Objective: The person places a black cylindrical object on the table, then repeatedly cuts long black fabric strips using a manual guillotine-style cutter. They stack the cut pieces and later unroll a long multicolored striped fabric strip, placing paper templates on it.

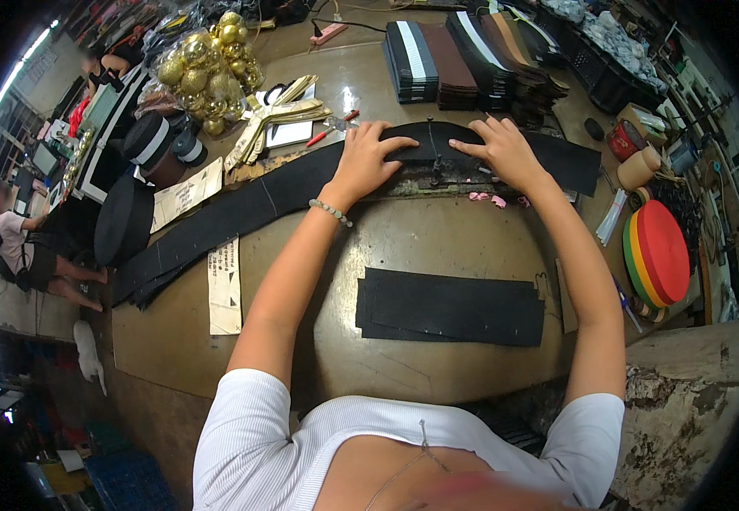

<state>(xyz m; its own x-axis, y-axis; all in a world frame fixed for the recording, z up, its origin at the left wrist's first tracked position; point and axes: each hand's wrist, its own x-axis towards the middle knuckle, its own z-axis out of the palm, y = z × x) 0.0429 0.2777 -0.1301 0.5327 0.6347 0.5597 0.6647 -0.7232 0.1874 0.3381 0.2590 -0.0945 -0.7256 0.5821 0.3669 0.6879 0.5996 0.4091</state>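
Note:
A long, wide black webbing strap (pixel 250 198) runs across the table from the left to the far right, with thin pale marks across it. My left hand (pixel 371 160) grips it near the middle, thumb on its face and curled fingers toward its far edge. My right hand (pixel 501 153) holds the same strap a little further right, thumb pointing inward. Between the hands, a thin line crosses the strap beside a small dark metal fitting (pixel 438 168). Nearer me, two overlapping cut black strips (pixel 450 307) lie on the table.
Marked pale card patterns (pixel 226 289) lie at the left beside a black webbing roll (pixel 124 220). Red-handled pliers (pixel 332 128) lie beyond my left hand. Stacked cut strips (pixel 455 64) stand at the back. A striped roll (pixel 657 254) is at the right.

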